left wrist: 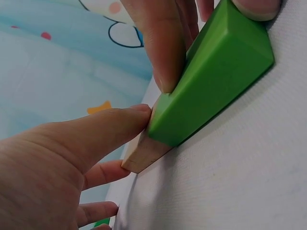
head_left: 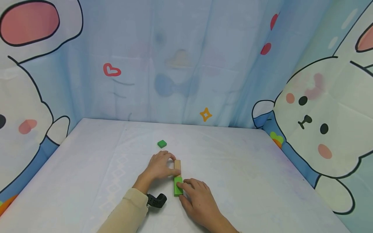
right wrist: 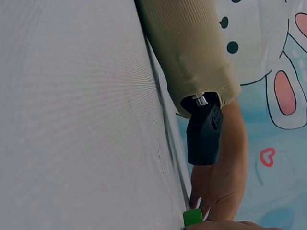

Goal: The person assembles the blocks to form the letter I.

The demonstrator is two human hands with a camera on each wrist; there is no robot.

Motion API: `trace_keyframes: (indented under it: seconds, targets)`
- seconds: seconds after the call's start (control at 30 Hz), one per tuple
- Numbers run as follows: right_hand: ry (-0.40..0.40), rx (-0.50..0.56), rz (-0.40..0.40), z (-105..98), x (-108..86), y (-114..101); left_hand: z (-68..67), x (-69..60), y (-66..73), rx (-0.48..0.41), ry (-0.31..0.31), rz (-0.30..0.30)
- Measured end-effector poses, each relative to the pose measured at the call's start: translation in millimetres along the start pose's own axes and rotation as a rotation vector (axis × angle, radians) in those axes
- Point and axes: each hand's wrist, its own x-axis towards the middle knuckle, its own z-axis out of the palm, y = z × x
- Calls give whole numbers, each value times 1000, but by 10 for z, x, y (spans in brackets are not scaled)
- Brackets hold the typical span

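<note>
A plain wooden block (head_left: 177,165) and a bright green block (head_left: 177,191) lie end to end in one line on the white tabletop. My left hand (head_left: 158,165) holds the wooden block, thumb at its near part and a finger at its far end. With index finger on top and thumb at the near end, my right hand (head_left: 199,201) grips the green block. The left wrist view shows the green block (left wrist: 211,91) meeting the wooden block (left wrist: 146,153). Only a corner of the green block (right wrist: 193,217) shows in the right wrist view.
A small green piece (head_left: 162,144) lies on the white cloth (head_left: 247,168) beyond my left hand. A black wrist camera (head_left: 156,200) sits on my left wrist. Blue curtains (head_left: 180,64) with cartoon rabbits stand behind and beside the table.
</note>
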Motion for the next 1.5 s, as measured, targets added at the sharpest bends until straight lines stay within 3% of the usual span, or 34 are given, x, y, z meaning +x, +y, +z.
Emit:
trace_keyframes:
  seconds: [0.27, 0.63, 0.8, 1.0, 1.3, 1.5]
  targets:
    - [9, 2, 0, 10, -3, -3, -13, 27, -40, 5, 23, 51]
    - [42, 7, -21, 17, -12, -1, 9, 38, -57, 4, 32, 51]
    - [20, 16, -4, 30, -15, 1, 12, 35, -61, 5, 30, 52]
    - [14, 82, 13, 9, -13, 5, 16, 36, -65, 14, 21, 53]
    - [101, 157, -26, -90, 84, 16, -11, 60, -47, 8, 4, 49]
    - [72, 164, -23, -137, 153, 21, -22, 75, -72, -4, -3, 41]
